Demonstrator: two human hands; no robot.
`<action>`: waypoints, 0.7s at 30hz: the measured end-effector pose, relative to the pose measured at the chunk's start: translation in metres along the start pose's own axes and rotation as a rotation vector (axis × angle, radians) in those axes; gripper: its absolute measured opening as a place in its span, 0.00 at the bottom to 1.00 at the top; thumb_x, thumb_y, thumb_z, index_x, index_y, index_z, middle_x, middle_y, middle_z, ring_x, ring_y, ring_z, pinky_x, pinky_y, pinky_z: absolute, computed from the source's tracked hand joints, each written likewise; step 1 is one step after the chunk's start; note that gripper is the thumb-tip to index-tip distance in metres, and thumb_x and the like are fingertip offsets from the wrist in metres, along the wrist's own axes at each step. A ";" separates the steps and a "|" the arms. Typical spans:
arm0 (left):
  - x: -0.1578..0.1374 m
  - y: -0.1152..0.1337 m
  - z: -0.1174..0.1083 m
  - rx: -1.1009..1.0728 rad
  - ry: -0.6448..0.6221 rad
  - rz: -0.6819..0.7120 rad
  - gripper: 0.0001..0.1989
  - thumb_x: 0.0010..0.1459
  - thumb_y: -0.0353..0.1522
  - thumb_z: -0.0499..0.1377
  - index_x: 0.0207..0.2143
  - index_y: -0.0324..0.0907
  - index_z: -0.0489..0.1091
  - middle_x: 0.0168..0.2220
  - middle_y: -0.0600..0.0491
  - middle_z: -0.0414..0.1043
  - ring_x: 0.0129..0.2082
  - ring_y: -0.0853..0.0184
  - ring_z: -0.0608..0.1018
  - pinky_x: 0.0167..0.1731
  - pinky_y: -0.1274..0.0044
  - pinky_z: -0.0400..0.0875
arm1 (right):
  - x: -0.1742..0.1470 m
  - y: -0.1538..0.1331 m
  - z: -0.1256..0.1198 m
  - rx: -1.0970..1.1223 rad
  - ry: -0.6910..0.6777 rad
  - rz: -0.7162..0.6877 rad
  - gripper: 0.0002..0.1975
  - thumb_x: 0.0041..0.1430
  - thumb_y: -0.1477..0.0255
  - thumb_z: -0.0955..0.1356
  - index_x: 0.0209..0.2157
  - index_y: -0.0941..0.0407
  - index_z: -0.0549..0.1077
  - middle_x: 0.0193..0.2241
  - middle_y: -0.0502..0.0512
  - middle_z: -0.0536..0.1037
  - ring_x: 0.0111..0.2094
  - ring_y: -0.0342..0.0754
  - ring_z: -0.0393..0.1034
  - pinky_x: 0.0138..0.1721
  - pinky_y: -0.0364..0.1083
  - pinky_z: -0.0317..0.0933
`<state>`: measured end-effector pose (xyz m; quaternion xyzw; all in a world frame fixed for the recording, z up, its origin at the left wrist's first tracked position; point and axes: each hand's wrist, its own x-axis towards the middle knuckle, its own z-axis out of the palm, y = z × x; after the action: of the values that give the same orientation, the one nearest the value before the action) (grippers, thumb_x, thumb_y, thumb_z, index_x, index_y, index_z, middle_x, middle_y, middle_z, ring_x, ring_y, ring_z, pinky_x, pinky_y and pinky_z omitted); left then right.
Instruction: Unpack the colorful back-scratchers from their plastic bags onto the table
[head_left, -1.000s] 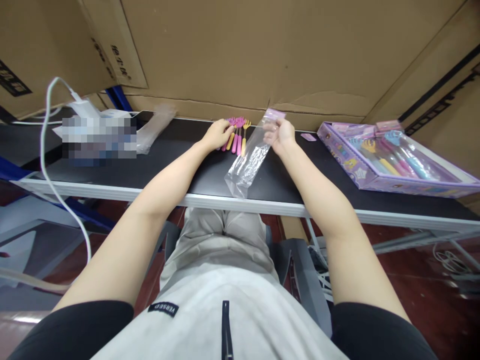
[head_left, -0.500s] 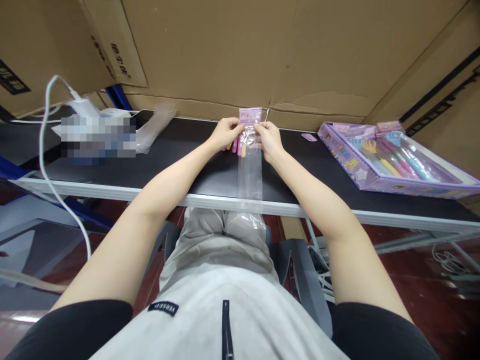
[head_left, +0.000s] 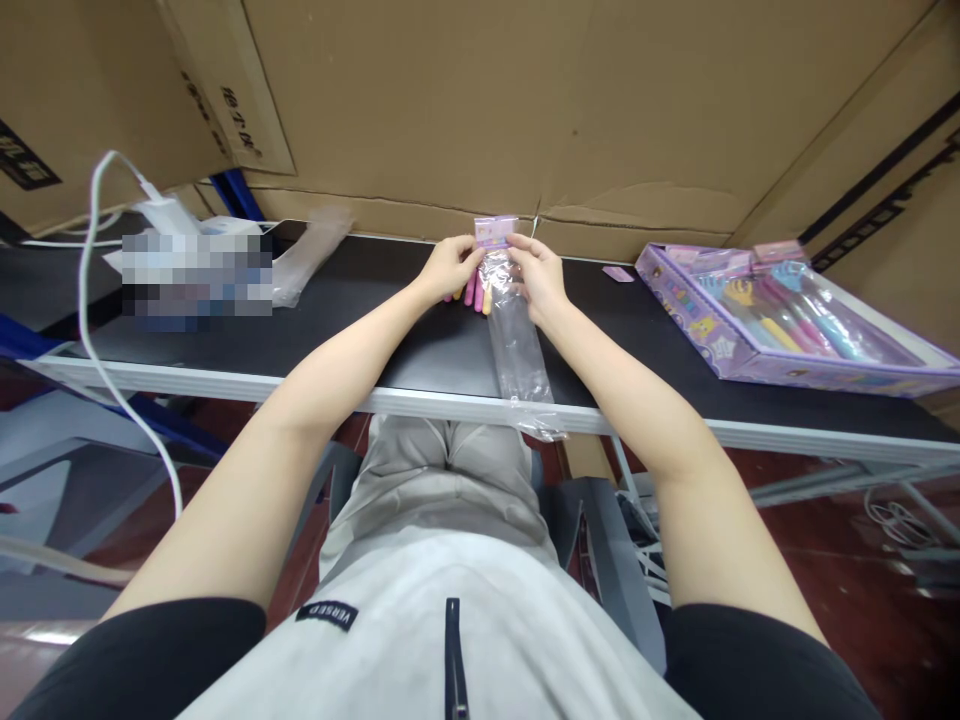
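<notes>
A long clear plastic bag with a purple printed header lies across the black table, its lower end hanging over the front edge. My left hand is closed, thumb and fingertips pinching the header's left side. On the right side, my right hand has its fingertips closed on the bag just below the header. Several pink and yellow pen-like sticks stick out beneath the left hand and beside the bag; their far ends are hidden.
An open purple display box with several colourful pens stands at the right. Near it lies a small pink-purple piece. Leftward are a crumpled clear bag, a white cable and blurred-out items. Cardboard walls the back.
The lower end of the bag has swung to the right, so it now slants. Its header has shifted slightly left. The right fingers have moved a little; the left hand is nearly still.
</notes>
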<state>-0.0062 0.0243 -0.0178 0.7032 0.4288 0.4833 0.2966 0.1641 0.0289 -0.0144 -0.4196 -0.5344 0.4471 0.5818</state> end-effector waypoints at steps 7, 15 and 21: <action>-0.001 0.001 -0.004 0.055 -0.001 0.041 0.15 0.70 0.35 0.63 0.29 0.44 0.66 0.18 0.58 0.64 0.22 0.64 0.79 0.32 0.70 0.79 | -0.003 -0.002 0.000 -0.035 -0.061 -0.031 0.21 0.65 0.72 0.70 0.59 0.49 0.77 0.36 0.49 0.78 0.34 0.42 0.75 0.36 0.42 0.75; -0.007 0.011 -0.011 0.155 -0.026 0.168 0.07 0.66 0.31 0.60 0.32 0.44 0.73 0.21 0.54 0.72 0.34 0.57 0.84 0.40 0.69 0.78 | -0.019 -0.022 0.001 -0.231 -0.041 -0.263 0.07 0.65 0.72 0.72 0.44 0.52 0.81 0.50 0.53 0.81 0.55 0.50 0.76 0.58 0.51 0.73; -0.004 0.009 -0.012 0.208 0.052 0.193 0.06 0.64 0.31 0.60 0.32 0.44 0.72 0.28 0.51 0.78 0.42 0.57 0.84 0.47 0.69 0.77 | -0.021 -0.025 0.000 -0.269 -0.057 -0.287 0.15 0.67 0.58 0.73 0.32 0.54 0.73 0.39 0.54 0.80 0.55 0.53 0.75 0.58 0.50 0.73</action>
<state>-0.0150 0.0171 -0.0079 0.7555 0.4144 0.4806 0.1629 0.1656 0.0017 0.0049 -0.4001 -0.6599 0.2960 0.5628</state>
